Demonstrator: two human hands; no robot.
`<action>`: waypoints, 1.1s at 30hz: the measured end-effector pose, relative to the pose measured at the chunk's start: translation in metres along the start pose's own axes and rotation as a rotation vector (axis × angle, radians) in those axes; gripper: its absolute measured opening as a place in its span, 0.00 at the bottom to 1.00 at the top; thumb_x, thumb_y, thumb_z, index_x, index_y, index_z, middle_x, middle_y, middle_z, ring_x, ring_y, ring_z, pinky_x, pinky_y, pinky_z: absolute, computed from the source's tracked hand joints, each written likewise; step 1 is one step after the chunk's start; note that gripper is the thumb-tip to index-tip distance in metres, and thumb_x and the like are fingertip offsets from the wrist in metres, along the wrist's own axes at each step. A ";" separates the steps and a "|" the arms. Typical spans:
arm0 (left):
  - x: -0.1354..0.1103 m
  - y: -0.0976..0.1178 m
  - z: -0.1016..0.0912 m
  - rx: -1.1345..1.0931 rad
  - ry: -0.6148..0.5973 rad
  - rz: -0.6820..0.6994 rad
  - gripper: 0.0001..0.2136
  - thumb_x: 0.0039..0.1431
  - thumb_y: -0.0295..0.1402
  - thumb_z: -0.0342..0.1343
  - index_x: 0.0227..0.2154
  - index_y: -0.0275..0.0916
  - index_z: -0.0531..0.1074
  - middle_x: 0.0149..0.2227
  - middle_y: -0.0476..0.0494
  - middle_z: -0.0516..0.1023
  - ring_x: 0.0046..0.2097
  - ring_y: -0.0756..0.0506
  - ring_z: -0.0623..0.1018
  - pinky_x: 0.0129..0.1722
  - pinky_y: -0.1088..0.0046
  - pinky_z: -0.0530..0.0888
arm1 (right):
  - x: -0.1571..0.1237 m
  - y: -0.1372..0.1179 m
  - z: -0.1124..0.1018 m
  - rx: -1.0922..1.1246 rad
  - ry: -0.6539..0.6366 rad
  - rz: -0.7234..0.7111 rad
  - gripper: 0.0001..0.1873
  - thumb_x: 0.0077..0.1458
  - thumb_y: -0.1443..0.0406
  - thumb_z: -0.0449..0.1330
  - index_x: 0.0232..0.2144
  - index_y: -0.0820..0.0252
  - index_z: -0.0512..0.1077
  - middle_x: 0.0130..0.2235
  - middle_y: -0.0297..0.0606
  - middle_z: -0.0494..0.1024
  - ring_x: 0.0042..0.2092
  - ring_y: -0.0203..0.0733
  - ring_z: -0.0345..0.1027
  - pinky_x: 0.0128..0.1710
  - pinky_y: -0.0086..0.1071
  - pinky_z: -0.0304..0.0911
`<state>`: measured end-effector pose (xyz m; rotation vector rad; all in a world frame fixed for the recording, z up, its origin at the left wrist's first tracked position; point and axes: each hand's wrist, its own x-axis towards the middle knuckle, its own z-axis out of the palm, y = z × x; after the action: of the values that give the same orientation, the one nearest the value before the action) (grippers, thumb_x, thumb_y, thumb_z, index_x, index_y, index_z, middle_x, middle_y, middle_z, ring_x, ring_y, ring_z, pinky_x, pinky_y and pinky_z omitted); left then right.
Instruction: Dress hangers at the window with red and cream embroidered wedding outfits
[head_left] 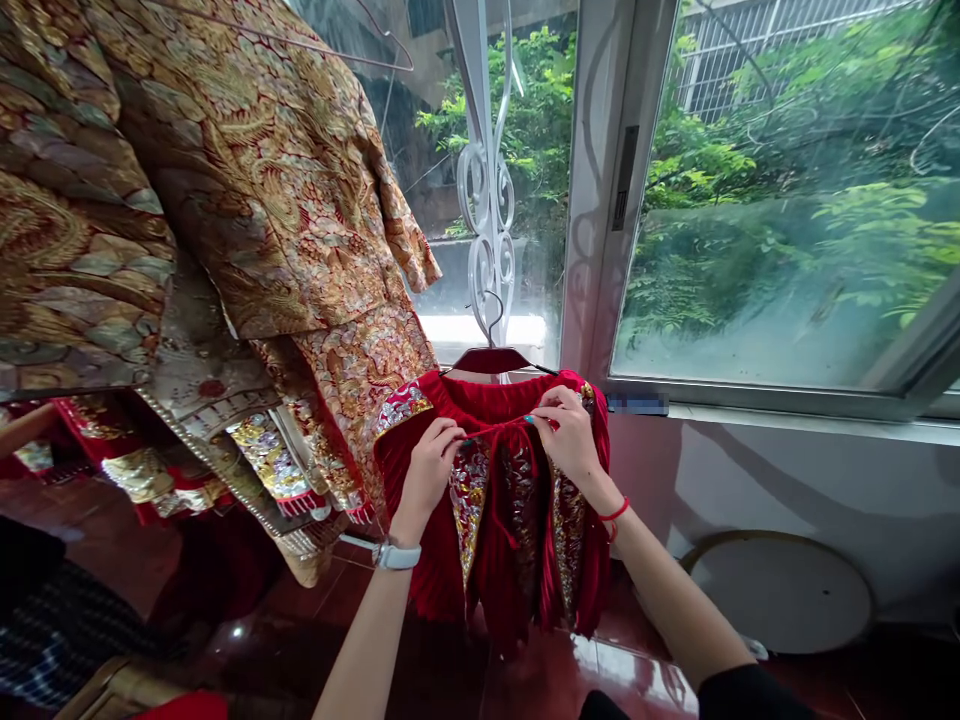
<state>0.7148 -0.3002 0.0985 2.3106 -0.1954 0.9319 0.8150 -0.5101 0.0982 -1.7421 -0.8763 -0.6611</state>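
A red pleated garment (435, 560) with gold and silver embroidered panels hangs in front of me on a dark hanger (493, 360). My left hand (429, 468), with a white watch on its wrist, pinches the left part of the neckline between thumb and fingers. On the right part of the same gathered neckline, the fingers of my right hand (568, 438) are pinched together, with a red cord around that wrist. A thin red tie dangles from the neckline between the two hands. The fabric directly under the fingertips is partly hidden.
Gold-and-red brocade robes (300, 170) hang close on the left, above other embroidered garments (277, 460). A white scrolled metal stand (486, 190) rises behind the hanger. Windows (780, 230) are behind and right. A round pale board (780, 590) leans low against the wall.
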 end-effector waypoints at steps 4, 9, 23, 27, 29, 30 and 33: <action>-0.017 -0.013 -0.003 -0.008 -0.025 -0.074 0.08 0.61 0.32 0.49 0.34 0.42 0.74 0.42 0.41 0.76 0.45 0.42 0.76 0.49 0.63 0.71 | -0.015 0.006 -0.006 -0.061 -0.038 -0.037 0.17 0.60 0.67 0.53 0.22 0.55 0.75 0.35 0.43 0.68 0.37 0.46 0.61 0.40 0.44 0.63; -0.034 -0.010 0.024 -0.390 -0.084 -0.404 0.07 0.60 0.39 0.50 0.36 0.42 0.67 0.32 0.47 0.75 0.34 0.45 0.77 0.38 0.67 0.73 | -0.019 -0.002 -0.001 0.255 -0.095 0.206 0.11 0.58 0.58 0.59 0.28 0.55 0.75 0.36 0.41 0.70 0.36 0.44 0.64 0.37 0.39 0.63; -0.015 0.000 -0.003 -0.946 -0.507 -0.564 0.11 0.54 0.40 0.59 0.29 0.39 0.65 0.22 0.57 0.65 0.20 0.53 0.70 0.26 0.75 0.68 | 0.010 0.008 -0.031 0.454 -0.358 0.311 0.17 0.56 0.51 0.59 0.26 0.58 0.68 0.25 0.32 0.68 0.26 0.35 0.57 0.27 0.31 0.53; -0.002 -0.002 -0.024 -0.735 -0.662 -0.501 0.09 0.56 0.38 0.57 0.30 0.38 0.66 0.24 0.55 0.68 0.21 0.54 0.71 0.25 0.77 0.66 | 0.003 0.013 -0.054 0.092 -0.497 0.019 0.12 0.61 0.58 0.54 0.30 0.56 0.71 0.31 0.38 0.74 0.32 0.41 0.65 0.36 0.34 0.58; 0.002 0.001 -0.027 -0.641 -0.723 -0.489 0.09 0.57 0.38 0.56 0.31 0.39 0.66 0.25 0.55 0.68 0.22 0.53 0.71 0.26 0.76 0.68 | -0.007 0.013 -0.056 -0.009 -0.470 -0.009 0.12 0.61 0.58 0.54 0.29 0.56 0.71 0.32 0.40 0.75 0.34 0.43 0.66 0.38 0.35 0.58; 0.003 0.004 -0.027 -0.595 -0.736 -0.479 0.08 0.57 0.39 0.55 0.31 0.39 0.66 0.26 0.55 0.68 0.23 0.53 0.71 0.27 0.76 0.69 | -0.012 0.013 -0.054 -0.021 -0.427 0.023 0.12 0.61 0.57 0.55 0.29 0.55 0.71 0.33 0.41 0.74 0.35 0.44 0.66 0.39 0.36 0.59; 0.007 0.011 -0.025 -0.481 -0.700 -0.422 0.09 0.57 0.39 0.55 0.31 0.41 0.63 0.26 0.56 0.68 0.26 0.51 0.72 0.29 0.75 0.71 | -0.019 0.008 -0.043 0.203 -0.306 0.258 0.16 0.59 0.52 0.55 0.27 0.56 0.68 0.33 0.41 0.73 0.37 0.45 0.66 0.39 0.37 0.61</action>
<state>0.7022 -0.2932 0.1223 2.0086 -0.1816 -0.1486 0.8090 -0.5567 0.0925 -1.7558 -0.8716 -0.1312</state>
